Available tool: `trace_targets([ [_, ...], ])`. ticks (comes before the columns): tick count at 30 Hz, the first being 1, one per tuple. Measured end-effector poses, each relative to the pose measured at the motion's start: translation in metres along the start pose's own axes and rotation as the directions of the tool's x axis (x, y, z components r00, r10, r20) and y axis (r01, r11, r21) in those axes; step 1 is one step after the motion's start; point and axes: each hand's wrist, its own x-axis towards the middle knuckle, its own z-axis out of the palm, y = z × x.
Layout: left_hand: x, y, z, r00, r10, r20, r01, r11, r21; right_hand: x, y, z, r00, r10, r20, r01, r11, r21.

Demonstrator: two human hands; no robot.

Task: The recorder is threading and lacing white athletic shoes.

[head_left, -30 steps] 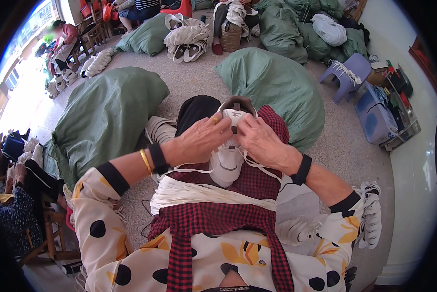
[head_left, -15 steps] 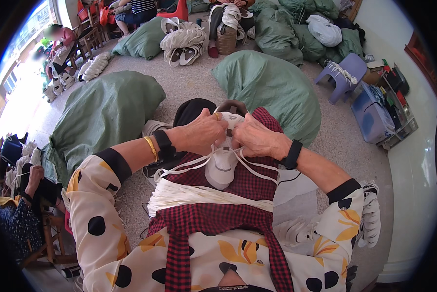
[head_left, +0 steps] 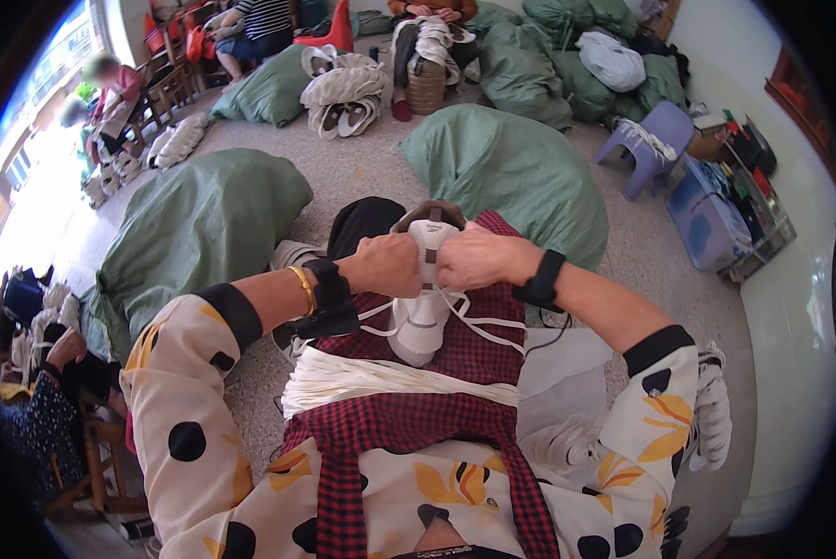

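A white sneaker (head_left: 420, 334) with a brownish collar lies on my lap, its toe toward me. My left hand (head_left: 387, 265) is closed at the left edge of its lacing, and my right hand (head_left: 475, 259) is closed at the right edge. Both seem to pinch the white shoelace (head_left: 481, 321), whose lengths trail from the shoe to either side; the fingertips are mostly hidden. The shoe's tongue (head_left: 431, 233) shows between my fists. Across my red-and-black checked apron (head_left: 390, 407), nearer my body, lies a thick bundle of white laces (head_left: 380, 380).
Large green sacks (head_left: 208, 210) (head_left: 520, 177) stand beyond my knees. A purple chair (head_left: 648, 144) and a blue plastic bin (head_left: 708, 216) are at right. Stacked shoes (head_left: 346, 93) stand farther off. White shoes (head_left: 712, 410) lie by my right elbow. Other people sit at far and left; a co-worker's hand (head_left: 67, 348) shows at left.
My hands have closed into tighter fists and shifted slightly down on the shoe, uncovering more of its tongue. The lace lengths beside the shoe have changed shape, and the view has tilted a little.
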Motion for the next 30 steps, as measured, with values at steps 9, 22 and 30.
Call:
trace_targets([
  [9, -0.003, 0.007, 0.002, 0.995, -0.071, -0.077, 0.057, 0.983, -0.176, 0.0, -0.007, 0.008, 0.993, 0.011, -0.121, 0.0, 0.996, 0.09],
  [22, -0.02, 0.003, 0.022, 0.884, 0.001, -0.467, -0.345, 0.676, -0.651, -0.007, 0.011, 0.011, 0.735, 0.479, -0.48, 0.37, 0.31, 0.876],
  [30, -0.055, 0.053, -0.023, 0.77, 0.002, -0.638, -0.483, 0.654, -0.582, -0.028, -0.007, 0.016, 0.644, 0.462, -0.61, 0.303, 0.578, 0.758],
])
